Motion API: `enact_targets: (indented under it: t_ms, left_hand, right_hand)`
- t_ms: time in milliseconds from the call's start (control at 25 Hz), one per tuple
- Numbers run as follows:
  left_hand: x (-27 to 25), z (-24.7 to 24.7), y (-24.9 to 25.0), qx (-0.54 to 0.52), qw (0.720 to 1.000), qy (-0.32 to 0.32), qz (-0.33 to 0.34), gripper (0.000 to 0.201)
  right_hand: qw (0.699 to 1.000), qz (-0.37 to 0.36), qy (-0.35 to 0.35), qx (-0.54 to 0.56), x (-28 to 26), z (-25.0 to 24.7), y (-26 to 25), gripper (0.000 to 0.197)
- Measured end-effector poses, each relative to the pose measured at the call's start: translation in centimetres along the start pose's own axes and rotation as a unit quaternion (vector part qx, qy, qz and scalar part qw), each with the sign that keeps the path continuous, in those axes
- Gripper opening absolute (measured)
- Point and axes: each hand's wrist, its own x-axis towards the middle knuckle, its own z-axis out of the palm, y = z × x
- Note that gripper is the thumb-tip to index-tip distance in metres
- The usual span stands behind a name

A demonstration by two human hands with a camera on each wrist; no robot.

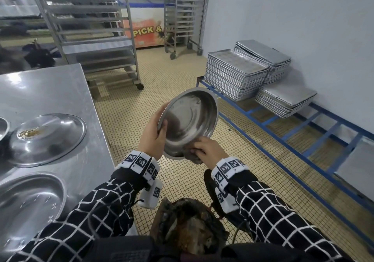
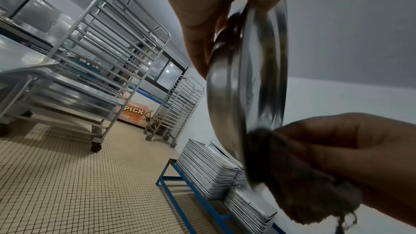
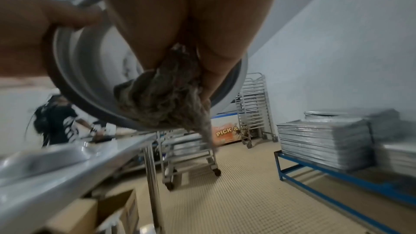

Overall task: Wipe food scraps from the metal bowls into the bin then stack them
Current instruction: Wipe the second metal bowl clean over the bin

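While the left hand (image 1: 152, 138) grips the tilted metal bowl (image 1: 190, 118) by its rim above the bin (image 1: 188, 227), right-hand fingers (image 1: 199, 146) pinch a rag (image 1: 192, 155) against its lower edge.

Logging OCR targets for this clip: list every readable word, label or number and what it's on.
"PICK &" on the orange front panel of the chest freezer behind the racks; the rest of the line is hidden by a tray rack in all three views.
Smaller marks on that panel: too blurred to read.
Wristbands: black-and-white square marker patterns only, no letters or digits.
Held bowl, trays, table: no text visible.
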Motion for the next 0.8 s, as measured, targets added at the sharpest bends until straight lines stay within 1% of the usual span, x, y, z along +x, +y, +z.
enact_targets:
  t_ms: [40,120,160,200,280,320,360,400,440,480,520,560,600,680,720,760,800]
  left_hand:
    - [-0.1,0.0,-0.1,-0.017,1.000,0.000,-0.007,0.045]
    - [-0.3,0.2,0.0,-0.055,0.998,0.003,-0.019,0.042]
    - [-0.4,0.4,0.2,-0.063,0.998,0.009,-0.020,0.040]
    - [-0.5,0.7,0.4,-0.068,0.997,0.016,-0.019,0.039]
    - [-0.4,0.9,0.7,-0.091,0.995,0.034,-0.023,0.038]
    - [-0.3,0.7,0.9,-0.104,0.993,0.040,-0.024,0.038]
    - [-0.1,0.5,1.0,-0.114,0.992,0.046,-0.023,0.037]
    - [0.1,0.2,1.0,-0.116,0.992,0.050,-0.024,0.036]
    - [0.2,-0.1,1.0,-0.118,0.991,0.050,-0.028,0.036]
    - [0.2,-0.4,1.1,-0.112,0.992,0.048,-0.032,0.035]
    - [0.1,-0.4,1.2,-0.105,0.993,0.046,-0.032,0.033]
    - [0.0,-0.3,1.2,-0.098,0.993,0.048,-0.033,0.031]
    - [-0.2,-0.1,1.3,-0.099,0.993,0.053,-0.032,0.028]
    - [-0.1,0.3,1.6,-0.107,0.992,0.064,-0.033,0.032]
    - [0.0,0.3,1.7,-0.111,0.991,0.065,-0.032,0.032]
    - [0.1,0.2,1.9,-0.113,0.991,0.062,-0.028,0.030]
    - [0.3,0.0,2.0,-0.113,0.992,0.056,-0.024,0.031]
  right_hand:
    - [0.997,0.009,0.067,0.043,-0.3,0.3,-0.2,0.023]
    - [0.970,0.024,0.200,0.134,-0.6,0.9,-1.7,0.024]
    - [0.958,0.024,0.231,0.165,-0.7,1.2,-2.9,0.025]
    - [0.955,0.015,0.229,0.188,-0.8,1.6,-4.2,0.027]
    - [0.962,-0.030,0.165,0.214,-1.3,2.7,-6.6,0.032]
    - [0.970,-0.052,0.132,0.196,-1.7,3.4,-7.1,0.036]
    - [0.981,-0.067,0.116,0.139,-2.0,4.1,-6.9,0.040]
    - [0.991,-0.069,0.107,0.045,-2.1,4.6,-6.1,0.044]
    - [0.993,-0.054,0.096,-0.048,-2.1,4.9,-4.8,0.049]
    - [0.989,-0.029,0.082,-0.116,-2.1,4.9,-3.8,0.055]
    - [0.987,-0.013,0.069,-0.146,-2.2,4.7,-3.1,0.062]
    - [0.989,-0.017,0.060,-0.137,-2.1,4.6,-2.8,0.069]
    - [0.993,-0.031,0.056,-0.100,-2.0,4.5,-3.1,0.073]
    - [0.996,-0.053,0.073,-0.001,-1.9,4.9,-4.8,0.069]
    - [0.994,-0.049,0.092,0.028,-2.0,5.1,-5.7,0.064]
    - [0.993,-0.039,0.111,0.032,-2.1,5.3,-6.0,0.061]
    - [0.992,-0.030,0.124,0.014,-2.3,5.4,-6.1,0.059]
